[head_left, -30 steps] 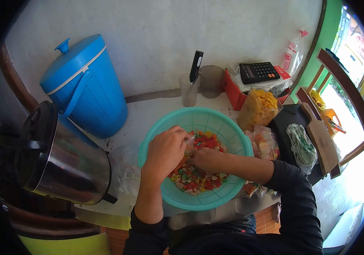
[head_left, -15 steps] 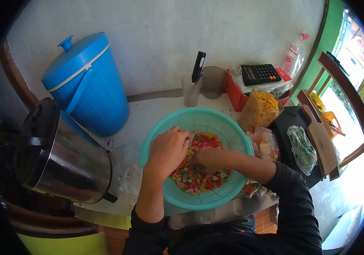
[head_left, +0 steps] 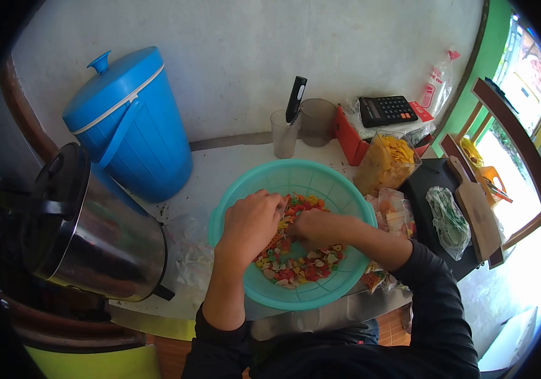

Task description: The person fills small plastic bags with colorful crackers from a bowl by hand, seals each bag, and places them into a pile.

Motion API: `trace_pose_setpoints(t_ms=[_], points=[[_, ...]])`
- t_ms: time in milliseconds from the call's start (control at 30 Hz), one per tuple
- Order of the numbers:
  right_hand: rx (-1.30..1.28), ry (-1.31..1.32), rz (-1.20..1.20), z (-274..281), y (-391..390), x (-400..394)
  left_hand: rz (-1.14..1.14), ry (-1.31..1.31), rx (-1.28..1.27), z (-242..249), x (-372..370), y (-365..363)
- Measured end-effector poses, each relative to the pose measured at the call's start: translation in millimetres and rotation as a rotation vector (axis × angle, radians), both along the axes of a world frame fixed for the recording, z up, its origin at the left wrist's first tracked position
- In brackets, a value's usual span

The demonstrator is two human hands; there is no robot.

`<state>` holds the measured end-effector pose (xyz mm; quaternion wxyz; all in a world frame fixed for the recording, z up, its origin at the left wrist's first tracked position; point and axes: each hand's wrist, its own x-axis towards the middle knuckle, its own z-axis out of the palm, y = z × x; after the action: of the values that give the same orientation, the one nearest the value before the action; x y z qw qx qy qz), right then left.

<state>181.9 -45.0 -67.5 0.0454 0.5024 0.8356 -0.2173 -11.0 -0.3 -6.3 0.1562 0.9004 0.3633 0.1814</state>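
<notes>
A large turquoise plastic basin (head_left: 349, 278) stands before me, its bottom covered with small colourful crackers (head_left: 308, 268) in red, yellow, green and pale shades. My left hand (head_left: 254, 218) is over the basin's left side, fingers curled and pinched; what they hold is hidden behind the hand. Deeper in the basin, my right hand (head_left: 318, 227) is closed among the crackers, its fingertips mostly out of sight and close to my left hand. On the right, filled clear packets (head_left: 393, 211) lie against the basin's rim.
A blue lidded drink cooler (head_left: 134, 132) and a steel pot (head_left: 112, 234) stand left. Thin clear plastic bags (head_left: 194, 262) lie beside the basin. Behind are plastic cups (head_left: 284, 136), a calculator (head_left: 387, 110) and a container of yellow chips (head_left: 387, 161). A wooden board (head_left: 477, 208) lies right.
My right hand has shifted slightly up among the crackers, baring a patch of turquoise basin bottom below it. My left hand stays in nearly the same place.
</notes>
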Motion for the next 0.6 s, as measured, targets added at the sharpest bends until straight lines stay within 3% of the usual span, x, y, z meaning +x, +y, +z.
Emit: trace_pose_setpoints(t_ms=[267,467,600], points=[[0.058,0.697,-0.2,53,-18,27,-0.065,-0.061,-0.067,7,-1,1],[0.188,1.025,-0.322,58,-32,38,-0.222,-0.126,-0.245,15,1,-1],[0.243,1.029,-0.309,53,-27,35,-0.253,-0.151,-0.336,20,5,-4]])
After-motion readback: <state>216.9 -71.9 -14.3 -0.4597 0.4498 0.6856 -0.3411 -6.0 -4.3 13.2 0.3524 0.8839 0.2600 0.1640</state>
